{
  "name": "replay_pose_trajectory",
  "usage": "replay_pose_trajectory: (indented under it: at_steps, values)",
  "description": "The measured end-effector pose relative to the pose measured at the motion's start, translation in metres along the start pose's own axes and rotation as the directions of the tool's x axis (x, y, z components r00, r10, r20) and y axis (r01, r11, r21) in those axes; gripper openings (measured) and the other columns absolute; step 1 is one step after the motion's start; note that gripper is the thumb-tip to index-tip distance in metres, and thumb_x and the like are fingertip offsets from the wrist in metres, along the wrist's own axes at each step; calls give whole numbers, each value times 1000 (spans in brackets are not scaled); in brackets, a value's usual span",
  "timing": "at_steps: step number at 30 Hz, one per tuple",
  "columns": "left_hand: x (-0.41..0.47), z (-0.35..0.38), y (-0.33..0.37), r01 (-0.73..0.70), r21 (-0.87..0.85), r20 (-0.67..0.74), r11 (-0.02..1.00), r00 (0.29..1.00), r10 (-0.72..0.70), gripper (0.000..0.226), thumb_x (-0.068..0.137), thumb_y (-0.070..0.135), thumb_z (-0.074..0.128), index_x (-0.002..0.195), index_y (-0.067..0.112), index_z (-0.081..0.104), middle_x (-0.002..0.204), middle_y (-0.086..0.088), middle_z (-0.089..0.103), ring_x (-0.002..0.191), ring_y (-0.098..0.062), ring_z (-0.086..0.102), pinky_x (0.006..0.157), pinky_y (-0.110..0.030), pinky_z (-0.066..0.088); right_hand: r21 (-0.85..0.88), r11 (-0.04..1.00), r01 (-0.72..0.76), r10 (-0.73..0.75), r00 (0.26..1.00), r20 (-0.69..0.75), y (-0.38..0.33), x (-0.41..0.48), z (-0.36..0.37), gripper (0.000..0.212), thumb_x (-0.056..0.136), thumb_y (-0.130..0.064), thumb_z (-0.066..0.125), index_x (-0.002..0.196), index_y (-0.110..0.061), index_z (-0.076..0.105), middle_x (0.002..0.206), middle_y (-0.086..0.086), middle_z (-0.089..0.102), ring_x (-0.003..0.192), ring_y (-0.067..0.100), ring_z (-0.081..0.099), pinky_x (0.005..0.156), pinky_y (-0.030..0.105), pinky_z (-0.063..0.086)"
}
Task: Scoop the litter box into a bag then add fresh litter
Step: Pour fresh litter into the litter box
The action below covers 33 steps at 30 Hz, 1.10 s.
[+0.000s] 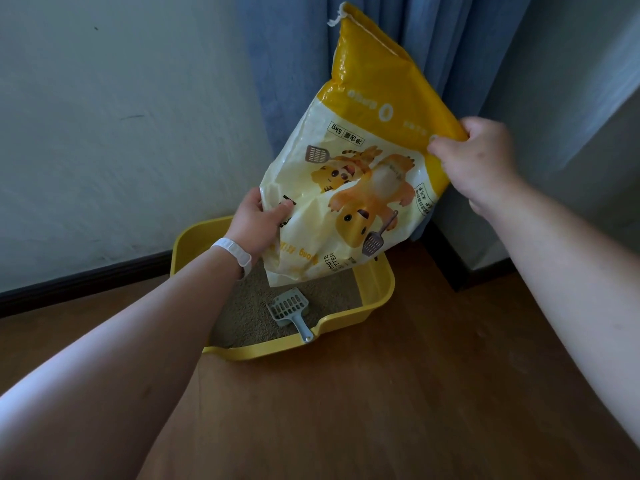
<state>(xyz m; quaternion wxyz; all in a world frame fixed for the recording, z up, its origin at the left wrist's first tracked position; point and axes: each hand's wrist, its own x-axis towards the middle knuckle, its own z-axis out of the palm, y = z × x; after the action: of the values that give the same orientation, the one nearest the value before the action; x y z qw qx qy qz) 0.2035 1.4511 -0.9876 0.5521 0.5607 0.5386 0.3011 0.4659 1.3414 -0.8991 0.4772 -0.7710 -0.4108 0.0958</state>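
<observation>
A yellow and cream litter bag (349,174) with cartoon cats printed on it hangs upside down over the yellow litter box (377,289). My left hand (258,225) grips the bag's lower left edge, just above the box. My right hand (479,161) pinches the bag's upper right edge. The bag's lower end reaches down into the box. Tan litter (249,317) covers the box floor. A grey slotted scoop (291,311) lies on the litter with its handle resting on the box's front rim.
The box sits on a brown wooden floor (398,410) against a white wall (121,150) with a dark skirting board (86,282). Blue curtains (294,81) hang behind the bag. A white band is on my left wrist (235,254).
</observation>
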Motion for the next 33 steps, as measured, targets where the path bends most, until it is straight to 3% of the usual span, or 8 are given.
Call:
replay_pose_trajectory:
  at_steps: [8, 15, 27, 29, 33]
  values:
    - [3, 5, -6, 3, -23, 5, 1000, 1000, -3, 40, 89, 33, 68, 125, 31, 51, 111, 4, 68, 96, -20, 69, 82, -48, 58, 10, 1000, 25, -25, 1000, -1, 2, 3, -4, 37, 80, -24, 66, 89, 10, 57, 89, 28, 65, 68, 33, 62, 64, 49, 58]
    - [6, 10, -12, -8, -26, 12, 1000, 1000, 8, 47, 87, 36, 69, 130, 28, 51, 113, 4, 68, 98, -19, 69, 82, -47, 58, 27, 998, 54, -54, 999, -7, 4, 7, -5, 37, 78, -23, 66, 81, 11, 53, 70, 13, 52, 61, 21, 51, 56, 33, 45]
    - [11, 24, -16, -3, -40, 23, 999, 1000, 4, 47, 84, 39, 70, 127, 28, 52, 112, 4, 69, 97, -20, 69, 82, -47, 58, 2, 997, 71, -71, 997, -20, 8, 8, -12, 35, 80, -24, 66, 85, 9, 57, 74, 18, 59, 62, 25, 59, 60, 42, 58]
    - [11, 28, -18, -4, -45, 26, 999, 1000, 5, 47, 85, 38, 70, 127, 28, 52, 112, 4, 68, 98, -20, 69, 83, -47, 58, 2, 997, 81, -81, 996, -23, 8, 8, -13, 36, 80, -24, 66, 85, 10, 56, 74, 19, 59, 61, 22, 57, 58, 40, 56]
    - [12, 31, -22, -16, -57, 47, 998, 999, 19, 46, 84, 38, 70, 126, 28, 53, 112, 3, 69, 98, -20, 69, 83, -47, 58, -14, 995, 96, -97, 995, -35, 7, 9, -14, 33, 81, -24, 67, 85, 7, 58, 68, 7, 55, 54, 14, 53, 48, 22, 46]
